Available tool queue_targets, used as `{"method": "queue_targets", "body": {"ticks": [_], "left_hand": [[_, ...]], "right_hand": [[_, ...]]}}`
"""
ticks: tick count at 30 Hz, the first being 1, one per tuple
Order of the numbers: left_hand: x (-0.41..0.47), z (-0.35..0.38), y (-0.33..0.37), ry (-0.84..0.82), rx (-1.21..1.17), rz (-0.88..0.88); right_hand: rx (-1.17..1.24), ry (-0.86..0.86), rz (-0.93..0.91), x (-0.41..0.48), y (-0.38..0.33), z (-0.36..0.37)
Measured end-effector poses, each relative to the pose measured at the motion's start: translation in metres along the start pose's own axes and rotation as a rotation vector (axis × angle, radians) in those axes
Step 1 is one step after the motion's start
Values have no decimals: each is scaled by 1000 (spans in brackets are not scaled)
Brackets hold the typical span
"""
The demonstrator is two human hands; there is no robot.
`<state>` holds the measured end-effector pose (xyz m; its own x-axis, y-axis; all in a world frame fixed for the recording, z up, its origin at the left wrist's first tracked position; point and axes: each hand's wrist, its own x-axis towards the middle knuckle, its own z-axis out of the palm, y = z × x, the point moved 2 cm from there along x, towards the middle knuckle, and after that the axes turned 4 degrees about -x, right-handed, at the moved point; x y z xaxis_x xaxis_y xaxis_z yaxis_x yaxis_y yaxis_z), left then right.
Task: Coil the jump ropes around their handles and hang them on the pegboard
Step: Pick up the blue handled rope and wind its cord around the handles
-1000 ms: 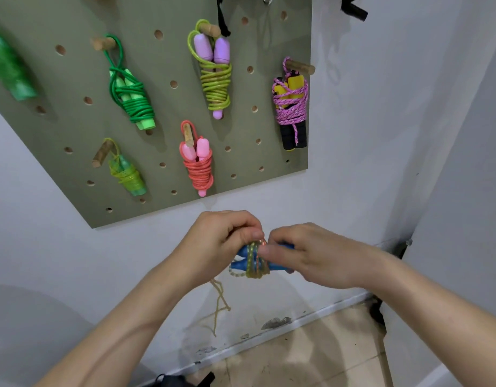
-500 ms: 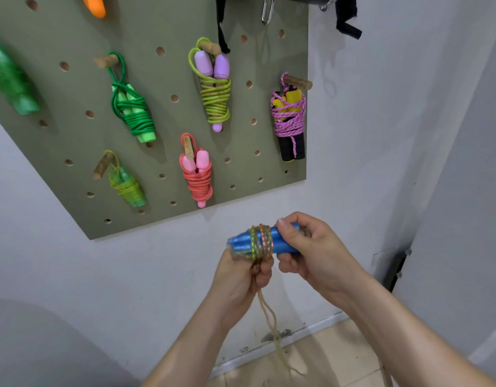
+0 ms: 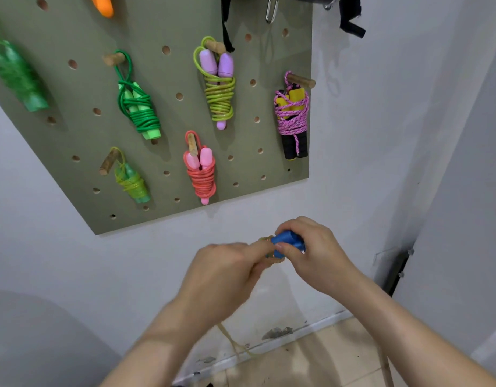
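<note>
My right hand [image 3: 315, 252] grips the blue handles [image 3: 286, 240] of a jump rope, held sideways below the pegboard [image 3: 163, 113]. A few turns of its yellowish rope [image 3: 266, 241] sit around the handles. My left hand [image 3: 227, 272] pinches the rope right beside the coil, blurred by motion. The loose rope tail [image 3: 233, 340] hangs down under my left wrist toward the floor. Most of the handles is hidden by my fingers.
Coiled ropes hang on wooden pegs: green [image 3: 138, 107], yellow-green with purple handles [image 3: 217, 88], pink cord on black-yellow handles [image 3: 293, 118], coral [image 3: 202, 174], small yellow-green [image 3: 131, 180]. A white wall and tiled floor [image 3: 311, 364] lie below.
My left hand has come up from under the handles to their left side, carrying the rope around. The bundle shifted slightly right in my right hand.
</note>
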<state>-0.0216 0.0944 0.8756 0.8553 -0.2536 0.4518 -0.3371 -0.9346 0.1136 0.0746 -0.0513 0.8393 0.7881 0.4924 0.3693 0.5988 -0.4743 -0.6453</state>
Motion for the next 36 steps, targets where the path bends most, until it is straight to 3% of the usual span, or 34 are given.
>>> {"method": "queue_targets", "body": {"ticks": [3,6,8,10,14,17,20,23,26,29,33,36], "left_hand": [[4,-10,-15,-3,83,162],[11,-22,-24,40,189,211],[17,-29,-33,39,103,209],[25,-36,-39,17,-144,156],[29,-29,-45,-101,-925,-299],[28,-13,-41,-59,-1434,-484],[28,6,-30,67,-1619,-671],[25,19,-21,222,-1652,-735],[18,25,-15,266,-1432,-732],[13,19,-5,158,-922,-599],[14,-5,-3,87,-8,-345],[18,-19,-9,106,326,-135]], "right_hand": [[-17,-40,-51,3,-10,-9],[-10,-110,-109,4,-23,-15],[22,-169,-143,4,-33,-20],[105,-219,-155,6,-42,-28],[456,-311,-112,11,-55,-43],[728,-292,-55,13,-60,-40],[939,-233,18,18,-56,-28],[1094,-103,98,24,-53,-17],[989,124,156,32,-51,-16],[790,284,167,41,-48,-16],[410,359,41,45,-48,-11],[174,301,-95,44,-49,-6]]}}
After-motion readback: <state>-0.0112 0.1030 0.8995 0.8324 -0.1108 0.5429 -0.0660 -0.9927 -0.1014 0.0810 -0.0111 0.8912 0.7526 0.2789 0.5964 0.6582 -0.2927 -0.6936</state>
